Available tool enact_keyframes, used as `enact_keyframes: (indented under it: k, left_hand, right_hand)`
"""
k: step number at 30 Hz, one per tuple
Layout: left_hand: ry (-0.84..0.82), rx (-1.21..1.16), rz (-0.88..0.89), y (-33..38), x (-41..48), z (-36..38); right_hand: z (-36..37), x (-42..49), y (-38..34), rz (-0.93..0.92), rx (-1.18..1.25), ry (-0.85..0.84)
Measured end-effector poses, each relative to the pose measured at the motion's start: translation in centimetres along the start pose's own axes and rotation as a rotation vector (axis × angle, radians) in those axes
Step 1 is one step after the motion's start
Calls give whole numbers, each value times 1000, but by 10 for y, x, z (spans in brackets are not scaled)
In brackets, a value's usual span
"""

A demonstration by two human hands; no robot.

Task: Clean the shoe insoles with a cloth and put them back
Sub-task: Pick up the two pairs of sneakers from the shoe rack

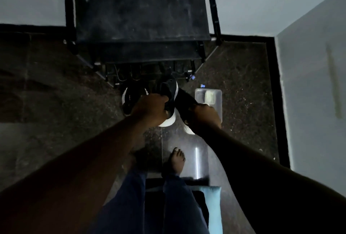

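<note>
As left fingers (164,100) clutch shoe (169,91), right fingers (198,105) sneaker (185,98), clear tub (218,102) holds pale block (209,96).

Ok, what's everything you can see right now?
rack: one, black, against the wall at the top.
held shoe: one, black with white sole, lifted in front of the rack.
floor shoe: one, black with white sole, on the floor left of the held shoe.
insole: one, dark, apparently an insole, beside the held shoe.
box: one, clear, on the floor to the right.
pale item: one, inside the box; unidentifiable.
blue bits: two, small, on the floor by the rack.
blue fabric: one, light blue, bottom edge.
feet: two, bare, on the floor.
left hand: grips the held shoe.
right hand: grips the insole.
</note>
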State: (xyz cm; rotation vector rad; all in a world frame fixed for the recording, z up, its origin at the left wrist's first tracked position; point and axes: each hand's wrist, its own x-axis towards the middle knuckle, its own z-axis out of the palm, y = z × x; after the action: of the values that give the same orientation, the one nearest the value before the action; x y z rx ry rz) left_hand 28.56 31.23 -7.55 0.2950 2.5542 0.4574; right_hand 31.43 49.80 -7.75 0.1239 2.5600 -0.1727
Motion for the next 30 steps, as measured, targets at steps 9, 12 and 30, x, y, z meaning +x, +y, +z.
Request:
enact_keyframes:
  k: [9, 12, 30]
  left_hand:
    - [-122, 128, -127, -24, 85, 118]
    - [-131, 136, -149, -37, 116, 149]
    - [-139, 225, -207, -107, 213, 329]
  right_hand:
    - [104, 102, 42, 35, 73, -98]
    - [139, 136, 46, 47, 125, -86]
    - [323, 266, 52, 66, 139, -202]
